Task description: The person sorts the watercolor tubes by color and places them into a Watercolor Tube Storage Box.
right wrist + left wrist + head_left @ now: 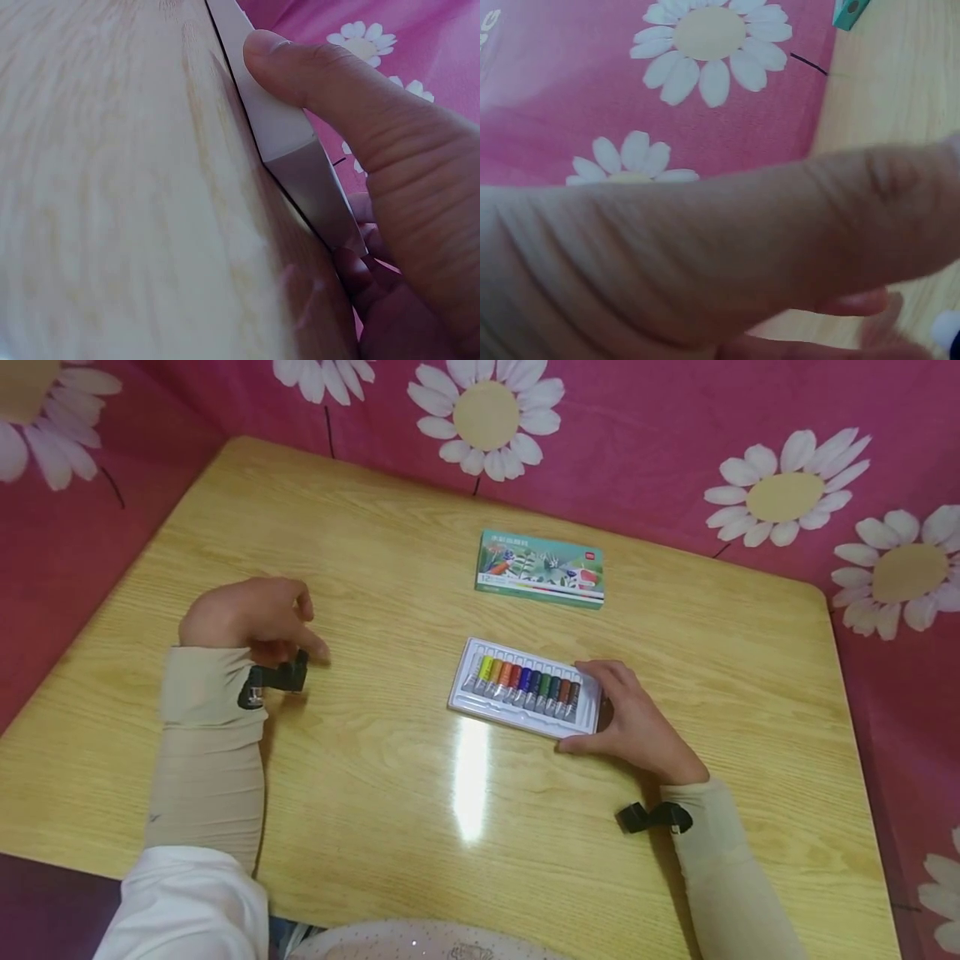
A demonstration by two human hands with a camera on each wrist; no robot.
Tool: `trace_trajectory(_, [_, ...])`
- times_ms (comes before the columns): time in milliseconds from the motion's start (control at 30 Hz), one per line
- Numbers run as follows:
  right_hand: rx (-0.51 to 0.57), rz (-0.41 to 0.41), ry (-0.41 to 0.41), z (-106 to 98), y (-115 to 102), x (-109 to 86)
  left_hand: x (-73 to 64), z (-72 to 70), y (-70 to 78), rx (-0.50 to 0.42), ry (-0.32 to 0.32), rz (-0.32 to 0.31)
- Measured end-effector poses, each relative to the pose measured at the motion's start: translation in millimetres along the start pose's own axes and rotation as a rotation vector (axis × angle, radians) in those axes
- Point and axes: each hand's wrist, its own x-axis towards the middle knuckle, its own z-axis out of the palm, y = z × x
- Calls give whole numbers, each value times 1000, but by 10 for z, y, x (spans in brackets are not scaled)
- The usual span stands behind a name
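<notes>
A white tray point(517, 721) of small paint tubes point(525, 685) in a row of many colours lies on the table, right of the middle. My right hand point(633, 722) grips its right end, thumb on the near edge and fingers at the far edge. In the right wrist view the thumb presses the side wall of the tray point(274, 124), which sits at the tabletop. My left hand point(258, 614) is over the left part of the table, its fingers loosely bent and holding nothing. The left wrist view shows mostly its thumb point(780, 240).
A flat green paint box point(540, 568) with a printed picture lies behind the tray. The wooden table point(360, 827) ends at a pink cloth point(630, 443) with daisies along the back and sides. Black cameras are strapped to both wrists.
</notes>
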Motion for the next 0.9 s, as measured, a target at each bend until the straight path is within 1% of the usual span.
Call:
trace_trajectory(133, [6,2,-4,-2,-3,1,47,14,-11,-3,-42,-4])
trace_trajectory(233, [6,0,-5,-4,-4,5,87,21,-23,22,-48,-3])
trace_trajectory(433, [5,1,-4,-1,3,12,156,37,-56,41,-32,6])
trace_trajectory(633, [6,-6,-2,-3,16,12,153,34,-56,48,-13,16])
trace_trajectory(700, [6,-4,-3,-3,17,11,151,40,-39,36,-9,21])
trace_trajectory(800, [4,1,-6,-4,12,8,151,46,-9,32,-9,41])
trace_trajectory(900, [1,6,-9,-5,3,5,159,53,20,93,15,98])
